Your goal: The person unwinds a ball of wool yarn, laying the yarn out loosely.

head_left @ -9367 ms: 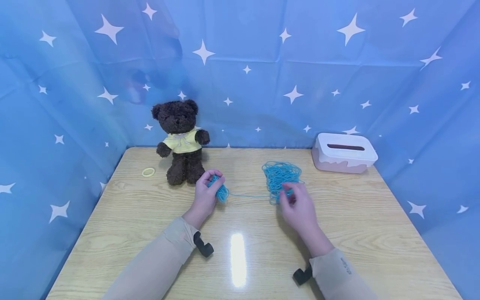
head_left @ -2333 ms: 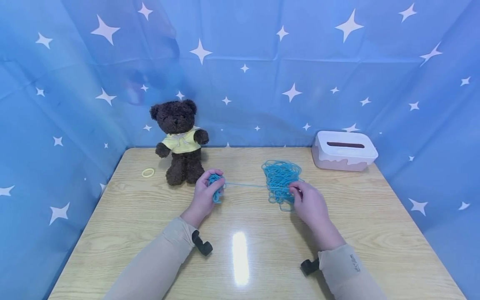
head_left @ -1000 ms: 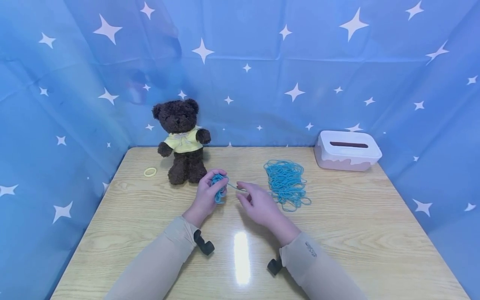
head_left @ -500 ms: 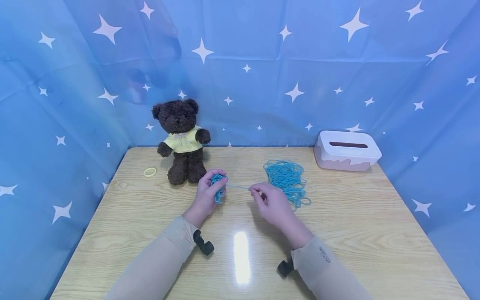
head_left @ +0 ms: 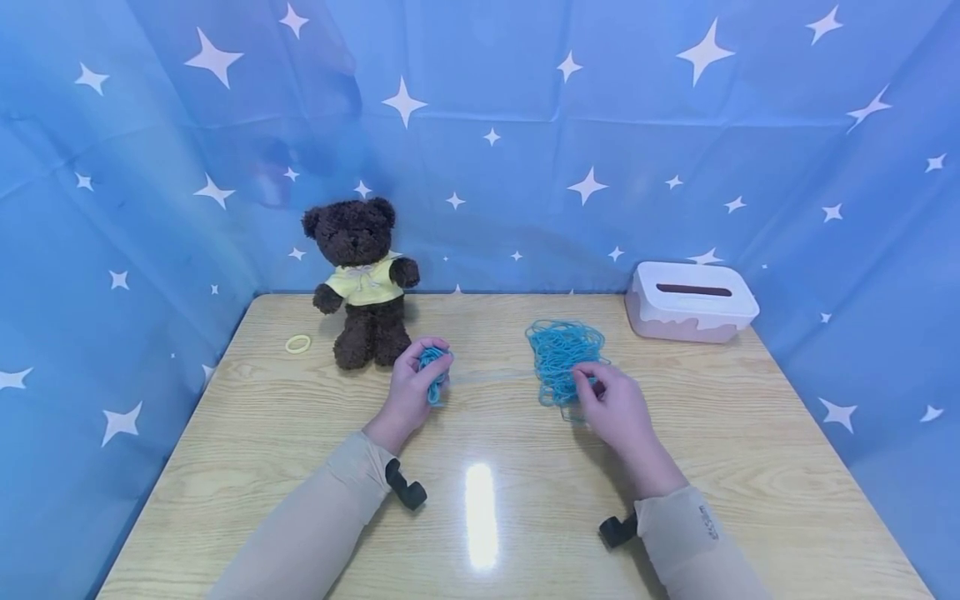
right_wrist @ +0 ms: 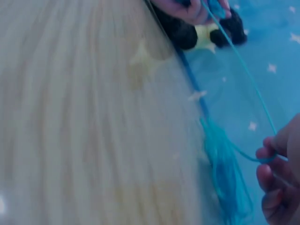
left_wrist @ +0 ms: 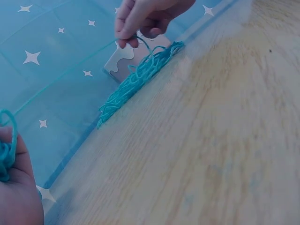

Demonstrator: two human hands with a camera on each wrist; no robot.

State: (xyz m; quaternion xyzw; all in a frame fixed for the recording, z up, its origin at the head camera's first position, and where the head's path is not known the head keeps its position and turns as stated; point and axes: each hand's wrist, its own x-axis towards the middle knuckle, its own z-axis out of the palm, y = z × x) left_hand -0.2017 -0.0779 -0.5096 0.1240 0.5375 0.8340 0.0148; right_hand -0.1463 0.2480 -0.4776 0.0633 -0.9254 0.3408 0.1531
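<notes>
My left hand (head_left: 411, 385) grips a small bundle of blue yarn (head_left: 432, 375), its thumb across the front of the loops. Over the near right side of a loose blue yarn pile (head_left: 564, 354), my right hand (head_left: 617, 408) pinches a single strand between thumb and fingertips. That strand (right_wrist: 251, 77) runs taut between both hands in the right wrist view, then bends from the right fingertips down to the pile. In the left wrist view the right hand (left_wrist: 147, 16) is raised above the heap, with the strand slanting toward the left hand's bundle (left_wrist: 7, 150).
A dark brown teddy bear (head_left: 360, 287) in a yellow top stands behind the left hand. Left of it lies a pale yellow ring (head_left: 297, 344). A white and pink tissue box (head_left: 692, 302) sits at the table's back right corner. Blue star-patterned curtain (head_left: 480, 167) surrounds the wooden table (head_left: 375, 533).
Over the last second my right hand has moved from near the left hand back to the right, drawing the strand long. The left hand stays put, holding its bundle.
</notes>
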